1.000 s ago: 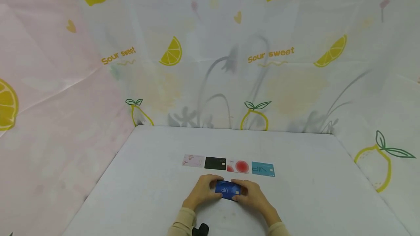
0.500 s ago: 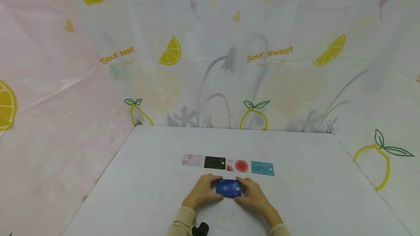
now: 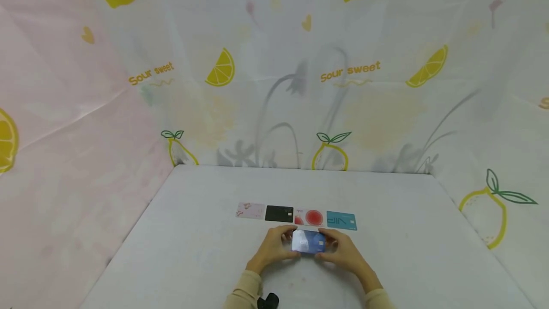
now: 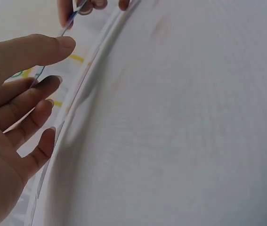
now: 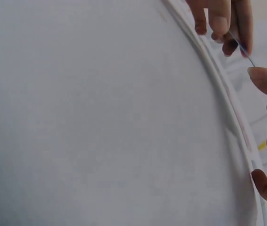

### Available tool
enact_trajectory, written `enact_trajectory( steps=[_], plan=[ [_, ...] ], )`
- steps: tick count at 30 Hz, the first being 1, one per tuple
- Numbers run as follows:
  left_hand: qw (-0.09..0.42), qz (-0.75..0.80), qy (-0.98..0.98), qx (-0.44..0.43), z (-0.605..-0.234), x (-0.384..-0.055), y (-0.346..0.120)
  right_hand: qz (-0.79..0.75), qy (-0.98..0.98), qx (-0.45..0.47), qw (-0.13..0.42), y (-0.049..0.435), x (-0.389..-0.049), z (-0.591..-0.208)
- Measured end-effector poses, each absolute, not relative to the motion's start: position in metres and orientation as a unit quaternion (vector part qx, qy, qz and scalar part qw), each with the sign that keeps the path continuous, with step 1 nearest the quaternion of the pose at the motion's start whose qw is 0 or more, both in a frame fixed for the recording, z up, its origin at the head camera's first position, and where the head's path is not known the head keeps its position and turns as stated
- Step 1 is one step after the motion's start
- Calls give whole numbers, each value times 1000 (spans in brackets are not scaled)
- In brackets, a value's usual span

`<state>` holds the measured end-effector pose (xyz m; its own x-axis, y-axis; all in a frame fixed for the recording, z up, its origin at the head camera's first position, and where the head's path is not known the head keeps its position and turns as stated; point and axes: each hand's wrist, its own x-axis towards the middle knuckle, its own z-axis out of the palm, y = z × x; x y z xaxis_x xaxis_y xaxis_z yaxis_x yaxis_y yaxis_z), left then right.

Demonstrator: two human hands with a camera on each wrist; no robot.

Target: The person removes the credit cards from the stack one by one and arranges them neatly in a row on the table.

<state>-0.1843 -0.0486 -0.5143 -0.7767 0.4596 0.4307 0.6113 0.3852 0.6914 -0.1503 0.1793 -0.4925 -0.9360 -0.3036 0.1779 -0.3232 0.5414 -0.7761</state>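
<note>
A blue plastic card [image 3: 308,242] is held level between both hands in the head view, glare whitening its left half. My left hand [image 3: 274,248] pinches its left end between thumb and fingers. The right hand [image 3: 344,252] pinches the opposite end likewise. Edge-on, the card shows as a thin line under the left thumb [image 4: 60,49] in the left wrist view. The right thumb [image 5: 265,80] presses on it in the right wrist view. Just beyond lie a pale floral card [image 3: 250,210], a black card [image 3: 279,213], a red-circle card [image 3: 314,217] and a teal VIP card [image 3: 341,220].
The flat cards form one row across the white table [image 3: 206,247]. A small black object [image 3: 268,301] sits by the left sleeve [image 3: 244,291]. Lemon-printed cloth [image 3: 274,108] rises behind the table and along its sides.
Tilted at first, the blue card has turned level. Both hands have shifted it slightly right and towards the row, and glare now covers part of it. The row of cards stays put.
</note>
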Motion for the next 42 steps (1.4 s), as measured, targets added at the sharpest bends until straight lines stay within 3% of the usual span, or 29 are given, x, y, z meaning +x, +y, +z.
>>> enact_trajectory(
  steps=[9,17,26,35,42],
  plan=[
    [49,-464,-829,-307,-506,-190,-26,435,-881,187,13,209,-155,-483],
    [46,-431,-834,-341,-496,-204,4,437,-879,189,18,240,-163,-475],
    [82,-361,-857,-358,-487,-227,52,438,-878,190,39,283,-177,-468],
    [50,-357,-868,-341,-482,-236,85,417,-887,193,46,309,-185,-460],
    [64,-303,-889,-337,-480,-247,112,404,-898,165,46,327,-191,-466]
  ],
)
